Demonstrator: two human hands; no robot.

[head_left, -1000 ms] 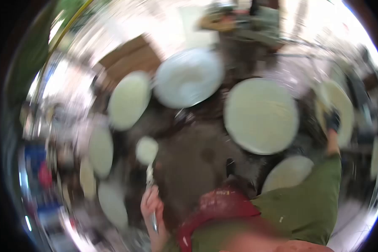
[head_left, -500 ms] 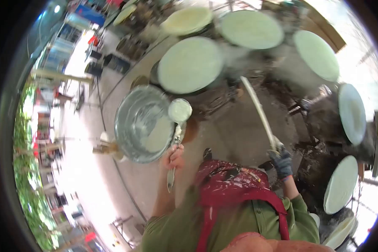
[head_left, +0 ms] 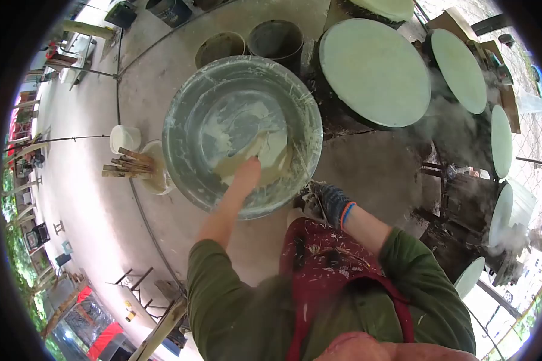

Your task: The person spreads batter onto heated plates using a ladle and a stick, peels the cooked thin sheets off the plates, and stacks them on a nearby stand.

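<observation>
Basin [head_left: 190,129], large, round, grey metal, sits on the concrete floor [head_left: 96,198] directly under the fingers of the left hand [head_left: 249,168]. Inside it: a shallow pool of pale batter [head_left: 256,150], with smears up the wall. Left hand reaches down into the basin; its fingers are in or on the batter, just ahead of the knuckles. Whether they are spread or closed on anything I cannot tell, since the hand is seen end-on and the tips merge with the batter. Forearm is bare; a green sleeve [head_left: 214,271] starts at the elbow.

Right hand [head_left: 333,201] wears a dark knit glove with an orange and blue cuff. It sits just beside the near rim of the basin, to the right of the left-hand fingers. Its fingers curl inward; what they hold, if anything, is not visible.

Beyond the left fingertips, past the far rim: two dark buckets [head_left: 277,39], side by side. To the right of those fingertips: a round stretched cloth top [head_left: 373,72], pale green, with steam [head_left: 439,126] rising beside it. More such round tops curve away along the right edge. Left of the basin: a small white tub [head_left: 123,138] and a bowl with wooden sticks [head_left: 126,165] laid across it.

A red apron [head_left: 337,265], spattered with dried batter, covers the chest.
</observation>
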